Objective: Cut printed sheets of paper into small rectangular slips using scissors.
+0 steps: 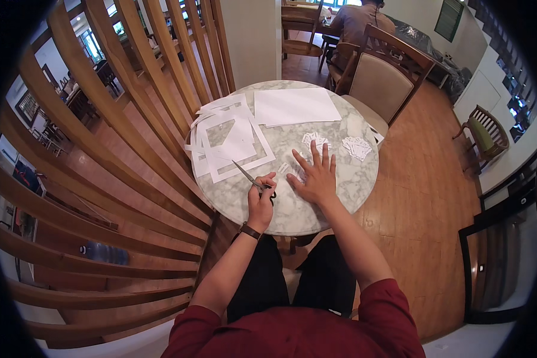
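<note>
My left hand (262,197) holds a pair of scissors (247,174) by the handles, blades pointing up and left over the marble table. My right hand (317,179) lies spread, palm down, over some small paper slips (299,171), partly hiding them. Just beyond its fingertips is a pile of small printed slips (312,139), and another pile (357,148) lies to the right of it. Cut paper frames and strips (265,154) overlap at the left of the table. White paper sheets (295,106) are stacked at the far side.
The round marble table (291,223) stands beside a slatted wooden partition (129,179). A wooden chair with a padded back (382,83) is at its far right. Beyond, a person (362,22) sits with their back to me. A wall or pillar (256,44) rises behind the table.
</note>
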A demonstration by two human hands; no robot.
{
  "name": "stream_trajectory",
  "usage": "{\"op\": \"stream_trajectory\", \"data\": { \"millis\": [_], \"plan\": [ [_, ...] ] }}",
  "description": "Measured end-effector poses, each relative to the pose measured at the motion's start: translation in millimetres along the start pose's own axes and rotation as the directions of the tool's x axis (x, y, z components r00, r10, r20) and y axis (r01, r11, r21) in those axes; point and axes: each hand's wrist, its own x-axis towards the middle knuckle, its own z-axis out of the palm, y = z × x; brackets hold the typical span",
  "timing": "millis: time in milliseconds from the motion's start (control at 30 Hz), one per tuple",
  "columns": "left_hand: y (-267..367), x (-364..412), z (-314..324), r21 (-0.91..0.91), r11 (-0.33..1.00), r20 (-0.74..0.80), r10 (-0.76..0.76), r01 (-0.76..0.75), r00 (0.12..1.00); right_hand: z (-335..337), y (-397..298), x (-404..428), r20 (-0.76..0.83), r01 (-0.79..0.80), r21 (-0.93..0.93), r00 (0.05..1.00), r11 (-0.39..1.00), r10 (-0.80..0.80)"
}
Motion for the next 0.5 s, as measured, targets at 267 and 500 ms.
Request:
{"op": "stream_trajectory", "data": {
  "millis": [267,500],
  "plan": [
    [5,0,-3,-0.018,0.999,0.028,-0.046,0.047,0.999,6,-2,33,0.055,-0.102,-0.033,0.993,0.994,0.103],
    [5,-1,-4,-0.002,0.999,0.047,-0.053,0.053,0.997,4,8,50,0.058,-0.098,-0.059,0.993,0.993,0.101]
  ]
}}
